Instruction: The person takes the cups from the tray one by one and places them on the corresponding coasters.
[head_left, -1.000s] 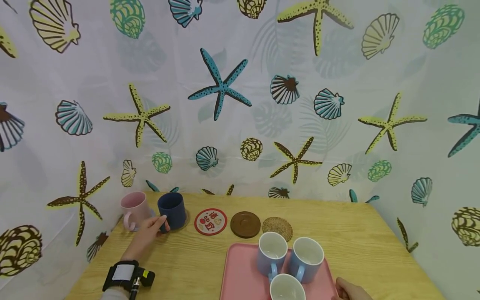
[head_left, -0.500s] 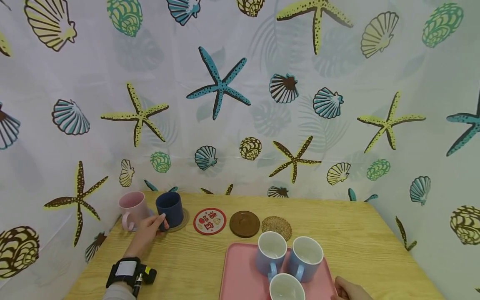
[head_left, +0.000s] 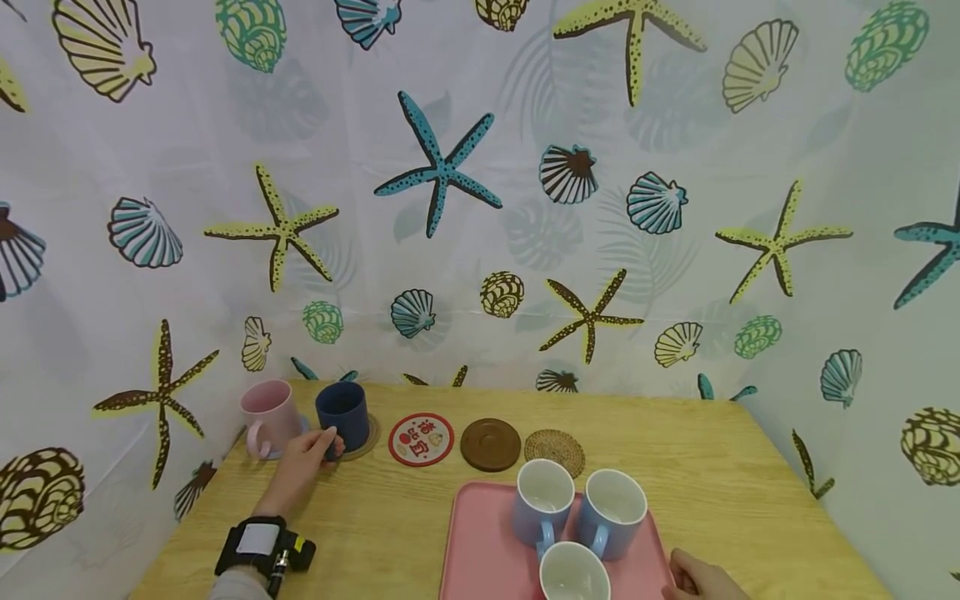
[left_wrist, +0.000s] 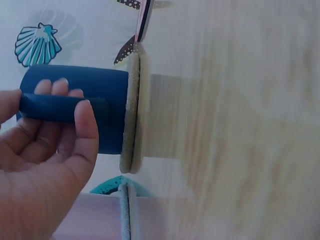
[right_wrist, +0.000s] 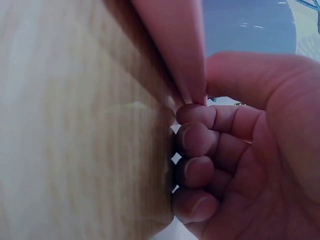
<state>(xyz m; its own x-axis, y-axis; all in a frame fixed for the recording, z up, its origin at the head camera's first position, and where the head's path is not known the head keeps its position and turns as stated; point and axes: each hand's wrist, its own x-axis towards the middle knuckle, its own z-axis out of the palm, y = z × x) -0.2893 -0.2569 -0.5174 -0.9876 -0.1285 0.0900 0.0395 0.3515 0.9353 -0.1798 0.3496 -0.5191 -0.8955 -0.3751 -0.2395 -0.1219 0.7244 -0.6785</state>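
Observation:
My left hand [head_left: 303, 462] has its fingers curled through the handle of a navy blue mug [head_left: 348, 410]. In the left wrist view the mug [left_wrist: 75, 77] stands flat on a round coaster [left_wrist: 131, 120], the thumb at the rim end of the handle. To its left stands a pink mug [head_left: 272, 412] on a pale coaster. At the lower right my right hand [head_left: 701, 577] pinches the edge of a pink tray [head_left: 480, 542]; in the right wrist view the thumb is above the tray rim [right_wrist: 175, 45] and the forefinger below. Three blue mugs with white insides, one of them here [head_left: 611, 533], stand on the tray.
Right of the navy mug lie a red-rimmed printed coaster [head_left: 422, 439], a brown wooden coaster [head_left: 491, 445] and a woven coaster [head_left: 555, 452] close behind the tray. A curtain with shells and starfish [head_left: 442, 250] hangs along the table's back and sides.
The navy mug has shifted slightly on its coaster, and more of the coaster shows now. The left hand has moved a little with it. The right hand and the tray stay put.

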